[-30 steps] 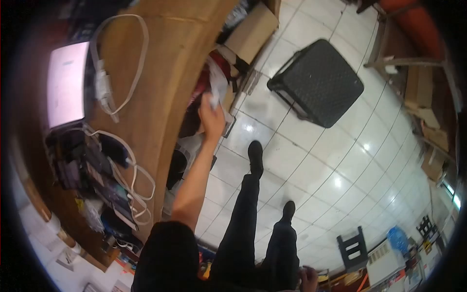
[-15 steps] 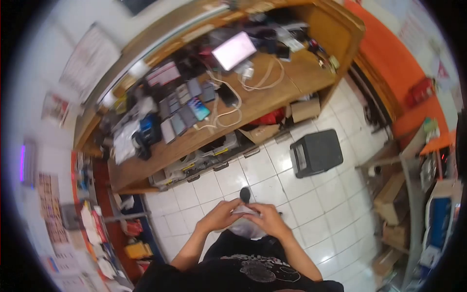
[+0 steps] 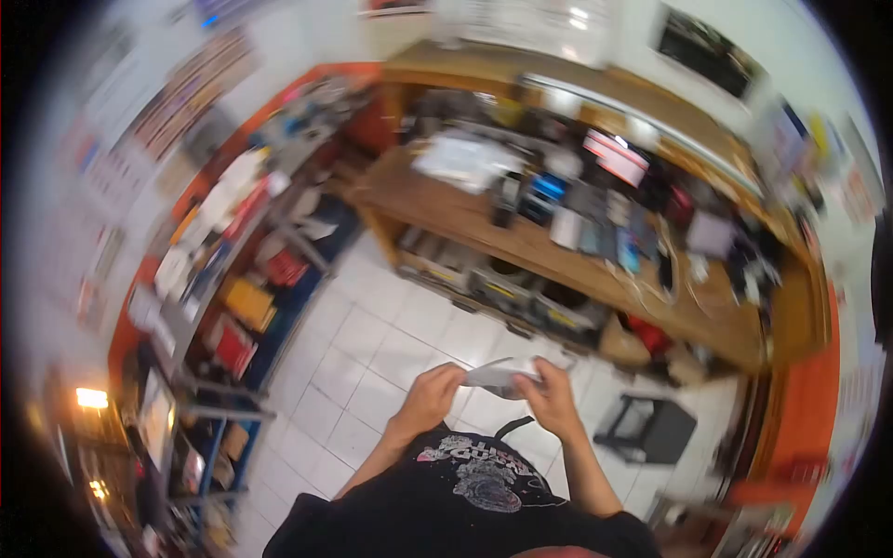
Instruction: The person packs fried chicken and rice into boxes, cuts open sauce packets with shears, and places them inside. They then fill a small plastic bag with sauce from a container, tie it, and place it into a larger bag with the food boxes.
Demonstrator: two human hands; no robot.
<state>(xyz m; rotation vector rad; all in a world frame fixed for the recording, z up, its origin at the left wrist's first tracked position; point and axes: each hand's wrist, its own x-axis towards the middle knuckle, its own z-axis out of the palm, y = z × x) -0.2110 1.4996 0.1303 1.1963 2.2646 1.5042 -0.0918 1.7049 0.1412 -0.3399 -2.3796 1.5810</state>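
Stretched between my two hands in front of my black shirt is a thin, grey-white plastic sheet, possibly a bag; blur hides its exact kind. My left hand pinches its left end with closed fingers. At its right end, my right hand grips it, thumb laid on the near face. White floor tiles show beneath the hands.
A wooden workbench ahead holds several phones, cables and a white plastic packet. A dark grey stool stands on the floor at right. Loaded shelves line the left side.
My view has swung left, so the bench and stool sit farther right. My hands have moved apart, and the plastic, earlier hanging low between them, is now raised and stretched.
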